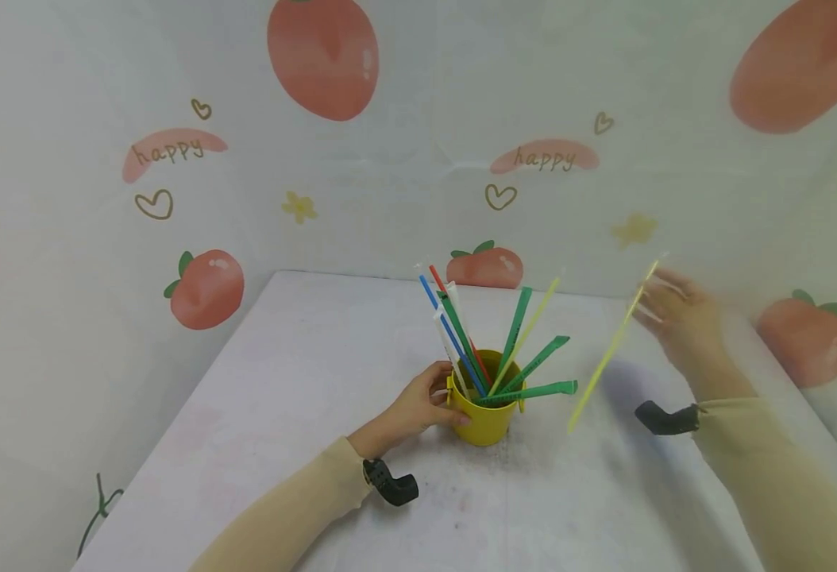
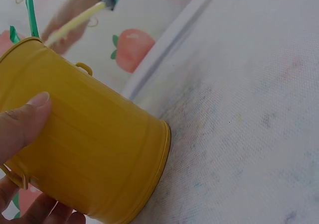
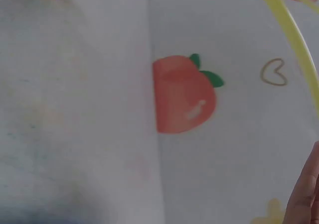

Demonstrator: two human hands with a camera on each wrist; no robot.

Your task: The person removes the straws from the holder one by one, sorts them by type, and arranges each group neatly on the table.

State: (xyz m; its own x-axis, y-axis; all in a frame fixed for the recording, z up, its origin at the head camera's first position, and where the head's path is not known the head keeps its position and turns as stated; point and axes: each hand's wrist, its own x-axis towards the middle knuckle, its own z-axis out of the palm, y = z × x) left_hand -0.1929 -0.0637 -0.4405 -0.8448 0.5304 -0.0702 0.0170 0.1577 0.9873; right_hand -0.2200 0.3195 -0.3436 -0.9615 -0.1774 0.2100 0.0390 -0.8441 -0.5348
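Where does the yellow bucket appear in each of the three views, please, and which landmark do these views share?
Head: the yellow bucket stands slightly right of centre, below the middle, held by the left hand.
Left wrist: the yellow bucket appears large and slanted, across the left side.
Right wrist: only part of it shows, at the top edge, towards the left.
Shared landmark: the white tabletop.

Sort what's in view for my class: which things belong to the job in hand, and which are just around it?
In the job:
- yellow bucket, steadied by the left hand
- straws standing in it
- yellow straw held in the right hand

Just around:
- printed backdrop
- green cord, far left
- black wrist pieces, worn
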